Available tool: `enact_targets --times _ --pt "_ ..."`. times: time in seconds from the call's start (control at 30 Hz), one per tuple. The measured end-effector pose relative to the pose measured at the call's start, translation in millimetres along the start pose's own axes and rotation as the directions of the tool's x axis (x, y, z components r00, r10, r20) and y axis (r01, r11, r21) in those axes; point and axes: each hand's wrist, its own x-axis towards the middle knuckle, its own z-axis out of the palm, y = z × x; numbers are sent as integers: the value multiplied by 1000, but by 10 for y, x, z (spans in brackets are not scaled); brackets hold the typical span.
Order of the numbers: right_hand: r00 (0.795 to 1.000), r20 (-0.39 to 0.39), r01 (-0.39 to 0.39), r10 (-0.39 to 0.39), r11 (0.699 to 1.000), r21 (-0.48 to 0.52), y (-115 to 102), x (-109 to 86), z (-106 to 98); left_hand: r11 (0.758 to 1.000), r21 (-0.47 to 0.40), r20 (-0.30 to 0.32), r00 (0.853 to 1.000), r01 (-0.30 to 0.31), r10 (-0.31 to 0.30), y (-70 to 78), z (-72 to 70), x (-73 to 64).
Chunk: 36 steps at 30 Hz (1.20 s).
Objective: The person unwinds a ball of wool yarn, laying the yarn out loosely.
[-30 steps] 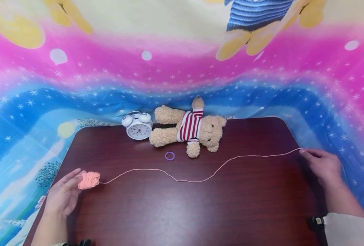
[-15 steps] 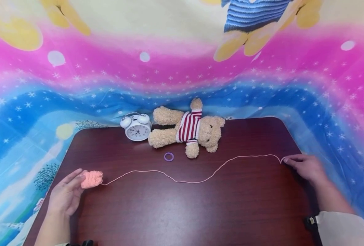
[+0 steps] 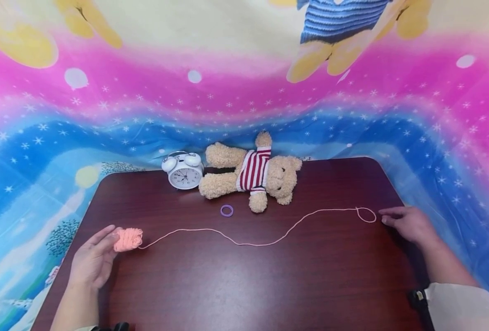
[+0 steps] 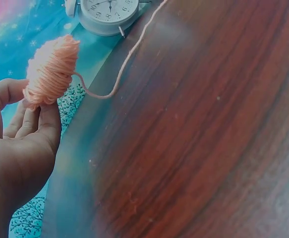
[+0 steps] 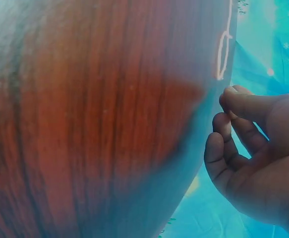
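Observation:
My left hand [image 3: 93,259] pinches a small wound bundle of peach yarn [image 3: 128,239] between thumb and fingertips at the table's left side. From it a single yarn strand [image 3: 253,244] runs in a wavy line across the table to the right. The strand ends in a small loop [image 3: 375,216] near the right edge. Just right of that loop is my right hand [image 3: 410,225], thumb and index finger close together, with nothing held. In the right wrist view a gap shows between the loop [image 5: 219,64] and the fingertips, and the other fingers are loosely bent.
At the back of the dark wood table [image 3: 228,285] stands a white twin-bell alarm clock [image 3: 185,177]. A teddy bear [image 3: 254,170] in a striped shirt lies beside it. A purple ring [image 3: 222,214] lies in front of the bear. A printed cloth [image 3: 244,92] surrounds the table's back and sides.
My right hand has moved left and let go of the yarn's end, which now lies as a loop. The left hand has shifted slightly right with the yarn bundle.

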Motion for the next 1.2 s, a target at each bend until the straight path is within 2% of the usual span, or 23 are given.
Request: enact_targets --times 0.13,0.3,0.53,0.73,1.2 --pt "1000 -15 11 -11 1000 -4 -65 -6 -24 1000 2 6 1000 -4 4 1 28 0" --pt "995 -88 48 -47 999 14 -189 -13 19 1000 -31 18 1000 -7 7 -21 74 2" --pt "984 -172 48 -37 997 61 -443 -52 123 999 -36 16 1000 -15 15 -64 207 -9" --pt "987 -162 41 -19 990 132 -752 -100 217 997 -51 2 999 -49 49 -77 365 -42" --pt "984 -162 114 -78 968 222 -1437 -58 562 995 -83 1 998 -62 62 -156 739 -69"
